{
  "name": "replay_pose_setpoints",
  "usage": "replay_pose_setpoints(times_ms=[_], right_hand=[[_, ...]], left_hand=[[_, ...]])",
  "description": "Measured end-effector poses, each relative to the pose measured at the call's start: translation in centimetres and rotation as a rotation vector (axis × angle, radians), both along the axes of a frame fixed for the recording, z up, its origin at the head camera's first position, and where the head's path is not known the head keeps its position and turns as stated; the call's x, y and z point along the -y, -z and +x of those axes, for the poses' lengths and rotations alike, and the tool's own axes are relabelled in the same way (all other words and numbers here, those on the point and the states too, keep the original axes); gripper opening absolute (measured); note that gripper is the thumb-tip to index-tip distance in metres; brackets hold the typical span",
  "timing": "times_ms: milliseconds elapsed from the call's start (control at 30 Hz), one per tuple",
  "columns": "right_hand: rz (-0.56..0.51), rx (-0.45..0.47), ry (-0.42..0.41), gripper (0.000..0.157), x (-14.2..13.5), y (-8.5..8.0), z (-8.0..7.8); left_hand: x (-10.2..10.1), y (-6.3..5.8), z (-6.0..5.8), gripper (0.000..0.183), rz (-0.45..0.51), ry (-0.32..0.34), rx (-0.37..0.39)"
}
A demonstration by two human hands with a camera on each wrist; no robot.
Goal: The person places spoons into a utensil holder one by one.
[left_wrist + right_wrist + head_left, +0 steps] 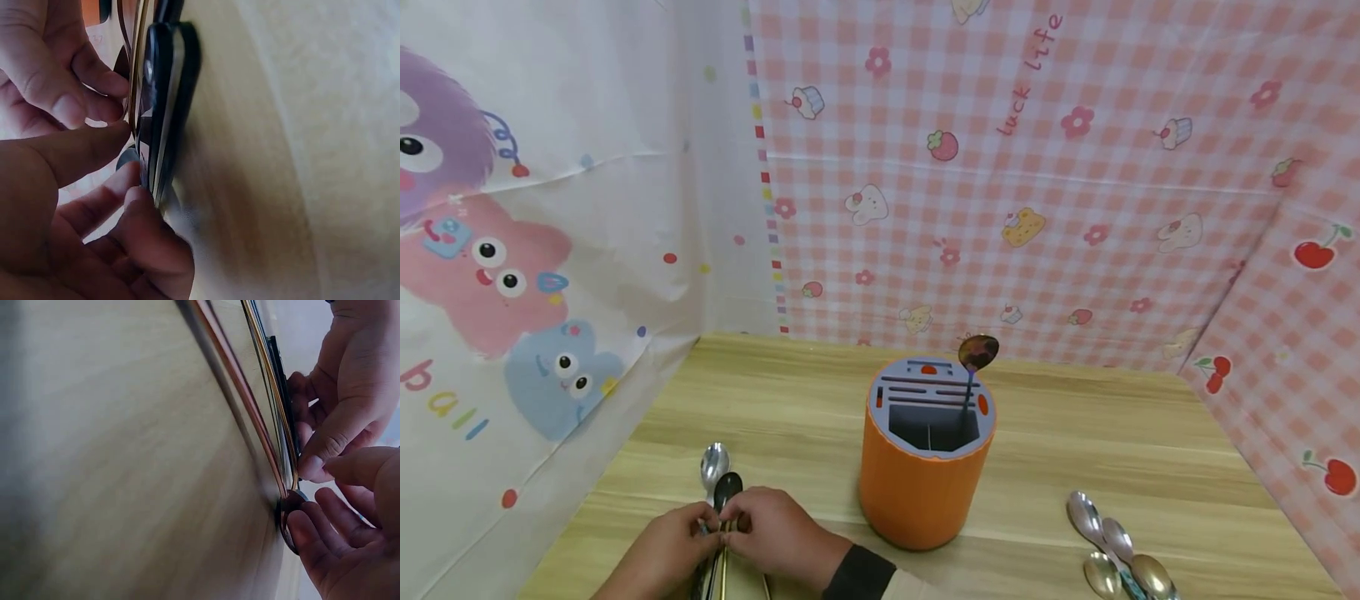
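Observation:
At the front left of the table, both hands are at a bunch of spoons. My left hand (662, 546) has its thumb and fingers on either side of the handles, among them a thick black handle (165, 94), and pinches them. From the other side my right hand (782, 525) touches the bunch with its fingertips, its thumb apart from the metal. A dark-bowled spoon (727, 487) shows between the hands. Beyond it lies a silver spoon (716, 463). A thin copper-coloured handle (232, 365) runs beside the others in the right wrist view. Fingers hide parts of the handles.
An orange cutlery holder (921, 496) with a grey slotted top stands mid-table. One dark, shiny spoon (978, 352) stands in it, bowl up. Several spoons (1084, 512) lie at the front right. Patterned cloth walls (1022, 275) close off the back and sides.

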State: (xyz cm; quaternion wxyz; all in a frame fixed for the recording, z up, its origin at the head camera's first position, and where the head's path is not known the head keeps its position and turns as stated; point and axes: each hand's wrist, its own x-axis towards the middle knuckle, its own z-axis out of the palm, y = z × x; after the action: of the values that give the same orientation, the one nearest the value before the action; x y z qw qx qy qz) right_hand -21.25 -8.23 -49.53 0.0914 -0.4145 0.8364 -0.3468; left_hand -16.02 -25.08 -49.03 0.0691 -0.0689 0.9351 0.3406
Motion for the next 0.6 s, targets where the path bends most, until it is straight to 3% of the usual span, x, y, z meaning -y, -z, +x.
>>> replay_pose_setpoints(times_ms=[200,400,500,600], right_hand=[[0.056,-0.174,-0.042,0.020,-0.2,-0.1,-0.2],[0.119,-0.353,0.035,0.017,-0.9,-0.3,-0.5],[0.145,-0.326,0.069,0.017,-1.1,0.1,-0.6],[0.138,-0.233,0.082,0.024,-1.0,0.5,-0.9]], left_hand=[[-0.7,-0.1,0.3,0.022,-0.003,0.032,-0.037],[-1.5,-0.4,0.4,0.022,0.062,0.115,-0.039],[-1.8,-0.4,0.4,0.022,0.086,0.152,-0.016],[-2.1,-0.2,0.3,0.024,0.072,0.165,-0.016]])
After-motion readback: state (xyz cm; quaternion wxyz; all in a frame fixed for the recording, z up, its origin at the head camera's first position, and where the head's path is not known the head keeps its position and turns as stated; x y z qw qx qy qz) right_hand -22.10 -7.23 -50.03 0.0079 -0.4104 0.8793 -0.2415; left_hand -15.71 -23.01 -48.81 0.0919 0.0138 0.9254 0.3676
